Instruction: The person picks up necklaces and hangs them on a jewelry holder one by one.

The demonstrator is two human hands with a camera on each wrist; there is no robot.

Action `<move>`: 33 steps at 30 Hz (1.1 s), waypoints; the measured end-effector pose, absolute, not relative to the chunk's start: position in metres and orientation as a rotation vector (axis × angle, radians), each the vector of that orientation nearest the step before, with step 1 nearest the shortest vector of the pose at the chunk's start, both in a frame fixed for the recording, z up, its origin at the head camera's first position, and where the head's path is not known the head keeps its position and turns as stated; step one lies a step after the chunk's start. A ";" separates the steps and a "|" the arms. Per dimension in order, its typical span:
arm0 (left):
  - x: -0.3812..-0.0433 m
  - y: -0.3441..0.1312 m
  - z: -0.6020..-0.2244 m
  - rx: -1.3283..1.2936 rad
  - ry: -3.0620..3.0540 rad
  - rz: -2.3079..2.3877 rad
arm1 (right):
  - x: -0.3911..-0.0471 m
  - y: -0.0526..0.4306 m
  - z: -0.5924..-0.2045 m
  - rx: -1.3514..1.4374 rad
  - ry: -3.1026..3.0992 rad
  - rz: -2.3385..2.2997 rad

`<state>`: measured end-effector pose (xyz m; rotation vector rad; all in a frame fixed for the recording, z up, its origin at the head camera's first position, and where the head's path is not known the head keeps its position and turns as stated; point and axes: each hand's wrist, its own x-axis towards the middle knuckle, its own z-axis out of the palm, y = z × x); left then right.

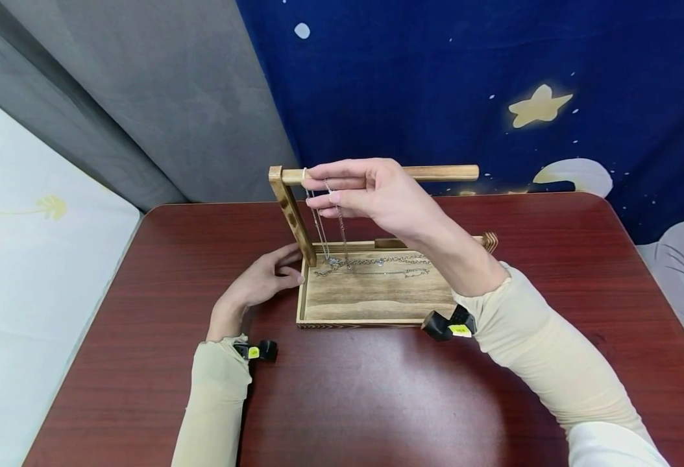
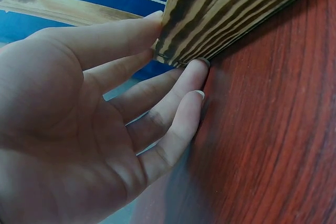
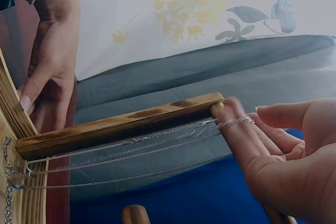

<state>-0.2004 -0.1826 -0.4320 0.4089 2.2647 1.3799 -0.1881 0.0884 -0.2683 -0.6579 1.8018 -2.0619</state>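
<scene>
A wooden jewelry stand has an upright post [image 1: 293, 220], a round crossbar [image 1: 447, 173] and a shallow tray base [image 1: 371, 301]. My right hand [image 1: 385, 194] is up at the crossbar's post end, pinching a thin silver necklace [image 1: 342, 230] between thumb and fingers. Its chain runs down towards the tray. Beside it, another fine chain strand [image 1: 318, 224] hangs from the bar. In the right wrist view, the strands [image 3: 131, 157] stretch along the post to my fingertips. My left hand [image 1: 266, 279] touches the tray's left end with extended fingers, by the post's foot.
Several silver chains [image 1: 391, 261] lie along the back of the tray. The stand sits on a dark red wooden table [image 1: 377, 389]. Behind the table hang a grey curtain [image 1: 161, 84] and a blue star-patterned cloth [image 1: 412, 78].
</scene>
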 end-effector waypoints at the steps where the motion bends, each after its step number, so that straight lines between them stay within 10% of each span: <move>1: -0.201 -0.183 -0.432 0.413 2.266 1.377 | -0.188 0.088 -0.269 -0.657 1.810 -2.055; 33: -0.200 -0.184 -0.431 0.428 2.267 1.360 | -0.174 0.115 -0.287 -0.614 1.811 -2.050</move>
